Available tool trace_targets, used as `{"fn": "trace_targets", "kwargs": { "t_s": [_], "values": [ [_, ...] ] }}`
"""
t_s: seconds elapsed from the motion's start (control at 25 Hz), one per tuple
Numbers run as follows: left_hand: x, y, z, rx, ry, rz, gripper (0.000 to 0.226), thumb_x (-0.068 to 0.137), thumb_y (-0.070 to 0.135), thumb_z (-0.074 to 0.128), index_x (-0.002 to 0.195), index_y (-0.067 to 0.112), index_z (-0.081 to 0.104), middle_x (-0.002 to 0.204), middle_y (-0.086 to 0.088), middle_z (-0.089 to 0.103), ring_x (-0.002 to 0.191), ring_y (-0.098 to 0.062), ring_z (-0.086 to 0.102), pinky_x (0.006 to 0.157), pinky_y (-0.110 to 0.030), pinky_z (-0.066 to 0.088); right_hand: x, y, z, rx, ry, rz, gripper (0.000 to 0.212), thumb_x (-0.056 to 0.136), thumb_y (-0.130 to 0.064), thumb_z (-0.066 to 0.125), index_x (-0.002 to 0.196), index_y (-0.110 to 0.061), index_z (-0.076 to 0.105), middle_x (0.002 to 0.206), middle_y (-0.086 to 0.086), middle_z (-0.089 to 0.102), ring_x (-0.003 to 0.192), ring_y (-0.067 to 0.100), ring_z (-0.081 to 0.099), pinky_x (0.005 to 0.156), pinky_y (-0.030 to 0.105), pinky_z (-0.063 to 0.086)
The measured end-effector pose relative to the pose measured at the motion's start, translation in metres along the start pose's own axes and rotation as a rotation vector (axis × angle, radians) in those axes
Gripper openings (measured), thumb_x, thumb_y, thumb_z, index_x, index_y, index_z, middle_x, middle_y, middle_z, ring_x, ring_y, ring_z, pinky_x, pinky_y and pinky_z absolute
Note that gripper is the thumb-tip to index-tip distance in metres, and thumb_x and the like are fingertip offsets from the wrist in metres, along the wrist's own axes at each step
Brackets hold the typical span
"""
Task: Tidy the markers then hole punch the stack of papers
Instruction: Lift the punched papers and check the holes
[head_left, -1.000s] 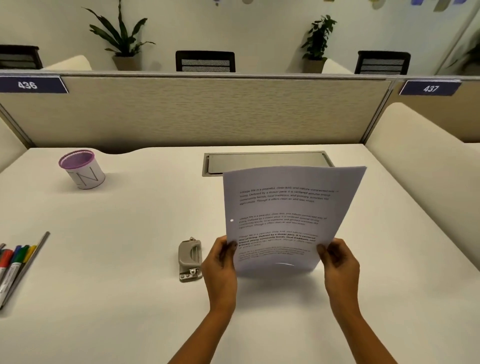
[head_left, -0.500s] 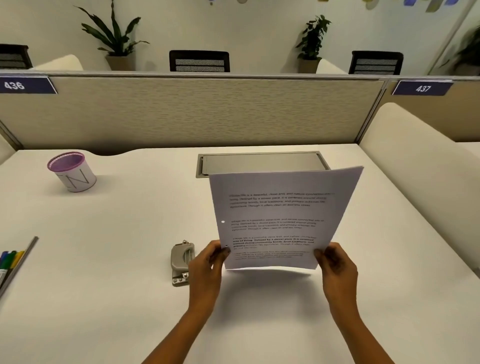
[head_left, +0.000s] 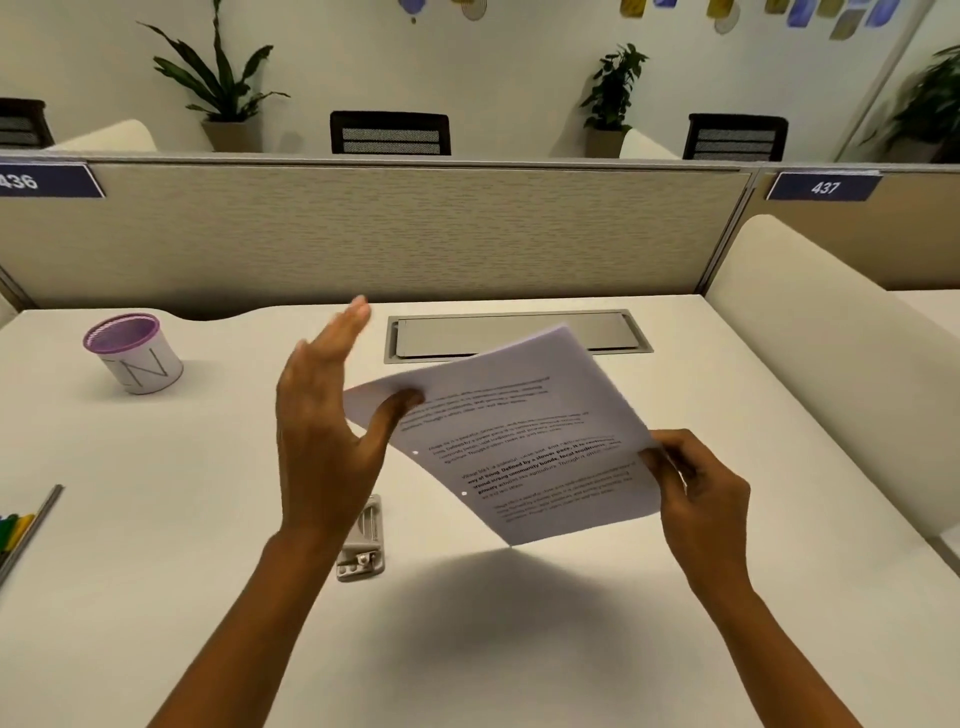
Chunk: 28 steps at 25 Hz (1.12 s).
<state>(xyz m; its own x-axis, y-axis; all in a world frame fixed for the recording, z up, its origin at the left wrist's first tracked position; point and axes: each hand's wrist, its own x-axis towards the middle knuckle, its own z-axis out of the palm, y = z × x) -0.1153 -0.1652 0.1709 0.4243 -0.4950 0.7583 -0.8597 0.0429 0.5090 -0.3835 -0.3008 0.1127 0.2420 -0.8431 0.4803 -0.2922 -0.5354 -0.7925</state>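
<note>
At the far left edge of the counter (head_left: 156, 597), the markers (head_left: 13, 525) are seen only in part, laid beside a grey strip (head_left: 39, 519). Farther back, a purple-rimmed cup (head_left: 132, 356) is stood on the counter. The left hand (head_left: 322, 447) is raised edge-on above the counter with its grip wide: the fingers are stretched straight, up and away, blurred at the tips, and nothing is held. Its thumb is laid over the upper left corner of the stack of papers (head_left: 519, 441); whether it presses there cannot be told. The hole punch (head_left: 363, 545) is set on the counter just beside the left wrist and is partly hidden by it. The stack of papers is held in the air above the counter, tilted, printed side up, with two small holes shown along its left edge and a shadow cast beneath it. Its right edge is pinched by the right hand (head_left: 701, 493), whose grip is closed on the sheets with the fingers curled. Behind the papers, a grey hatch (head_left: 613, 335) is set into the counter.
</note>
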Motion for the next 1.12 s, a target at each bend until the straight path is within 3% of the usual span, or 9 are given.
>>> {"fn": "trace_targets", "kwargs": {
  "t_s": [0.12, 0.24, 0.36, 0.44, 0.56, 0.64, 0.8, 1.0, 1.12],
  "values": [
    [0.004, 0.012, -0.003, 0.015, -0.054, 0.104, 0.042, 0.09, 0.033, 0.057, 0.121, 0.005, 0.059, 0.12, -0.005, 0.062, 0.106, -0.021, 0.059, 0.091, -0.026, 0.05, 0.006, -0.011, 0.0, -0.113, -0.011, -0.137, 0.023, 0.09, 0.008, 0.053, 0.095, -0.009, 0.067, 0.085, 0.001, 0.068, 0.075, 0.012, 0.058, 0.064, 0.007, 0.047],
    [-0.001, 0.013, -0.004, -0.055, -0.037, 0.118, 0.025, 0.087, 0.023, 0.059, 0.103, 0.006, 0.068, 0.096, -0.008, 0.072, 0.077, -0.014, 0.064, 0.074, -0.002, 0.047, 0.012, -0.016, -0.006, -0.128, -0.109, -0.174, 0.019, 0.091, 0.003, 0.055, 0.097, -0.009, 0.068, 0.087, -0.002, 0.069, 0.077, 0.008, 0.06, 0.067, 0.005, 0.046],
    [-0.005, 0.006, -0.006, -0.155, 0.001, 0.01, 0.017, 0.087, 0.019, 0.061, 0.103, 0.019, 0.066, 0.097, 0.006, 0.067, 0.074, -0.004, 0.063, 0.069, -0.003, 0.05, 0.021, -0.011, -0.023, -0.075, -0.226, -0.112, 0.014, 0.089, -0.016, 0.06, 0.099, -0.025, 0.065, 0.092, -0.015, 0.07, 0.087, 0.001, 0.062, 0.071, 0.005, 0.047],
    [-0.011, 0.004, -0.005, -0.234, 0.028, -0.104, 0.015, 0.087, 0.02, 0.061, 0.1, 0.024, 0.066, 0.096, 0.015, 0.066, 0.077, -0.002, 0.063, 0.065, -0.008, 0.052, 0.021, -0.001, -0.03, 0.046, -0.201, 0.016, 0.017, 0.083, -0.023, 0.064, 0.099, -0.03, 0.064, 0.096, -0.017, 0.071, 0.092, 0.003, 0.064, 0.077, 0.009, 0.051],
    [-0.023, 0.005, 0.0, -0.338, 0.074, -0.288, 0.017, 0.086, 0.021, 0.063, 0.094, 0.036, 0.066, 0.088, 0.025, 0.067, 0.075, 0.0, 0.066, 0.063, -0.011, 0.053, 0.011, 0.016, -0.025, 0.404, -0.096, 0.235, 0.029, 0.08, -0.014, 0.068, 0.108, -0.023, 0.064, 0.102, -0.005, 0.072, 0.094, 0.009, 0.067, 0.081, 0.018, 0.055],
    [-0.033, 0.005, 0.007, -0.384, 0.091, -0.394, 0.023, 0.086, 0.018, 0.065, 0.09, 0.041, 0.065, 0.082, 0.03, 0.068, 0.074, -0.001, 0.067, 0.061, -0.01, 0.052, 0.002, 0.024, -0.017, 0.511, -0.062, 0.324, 0.032, 0.081, -0.009, 0.068, 0.109, -0.024, 0.063, 0.102, -0.004, 0.073, 0.093, 0.009, 0.068, 0.079, 0.016, 0.055],
    [-0.056, 0.002, 0.025, -0.498, 0.131, -0.624, 0.024, 0.086, 0.014, 0.066, 0.083, 0.037, 0.069, 0.078, 0.023, 0.072, 0.07, -0.007, 0.067, 0.059, -0.014, 0.052, -0.005, 0.031, -0.004, 0.472, -0.018, 0.375, 0.028, 0.086, -0.006, 0.065, 0.101, -0.03, 0.066, 0.096, -0.014, 0.074, 0.091, 0.005, 0.069, 0.072, 0.009, 0.052],
    [-0.088, -0.01, 0.042, -0.503, 0.11, -0.68, 0.015, 0.086, 0.025, 0.065, 0.079, 0.038, 0.067, 0.081, 0.012, 0.072, 0.073, -0.013, 0.066, 0.062, -0.018, 0.054, -0.004, 0.038, -0.008, 0.422, 0.064, 0.317, 0.032, 0.089, -0.007, 0.063, 0.097, -0.037, 0.068, 0.096, -0.016, 0.074, 0.089, 0.001, 0.068, 0.073, 0.007, 0.05],
    [-0.112, -0.019, 0.055, -0.408, 0.053, -0.722, 0.019, 0.089, 0.017, 0.063, 0.082, 0.035, 0.063, 0.084, 0.01, 0.067, 0.081, -0.018, 0.063, 0.067, -0.014, 0.053, -0.015, 0.053, -0.005, 0.366, 0.04, 0.37, 0.025, 0.089, -0.006, 0.062, 0.091, -0.031, 0.068, 0.091, -0.015, 0.074, 0.087, 0.006, 0.068, 0.072, 0.011, 0.053]
  ]
}}
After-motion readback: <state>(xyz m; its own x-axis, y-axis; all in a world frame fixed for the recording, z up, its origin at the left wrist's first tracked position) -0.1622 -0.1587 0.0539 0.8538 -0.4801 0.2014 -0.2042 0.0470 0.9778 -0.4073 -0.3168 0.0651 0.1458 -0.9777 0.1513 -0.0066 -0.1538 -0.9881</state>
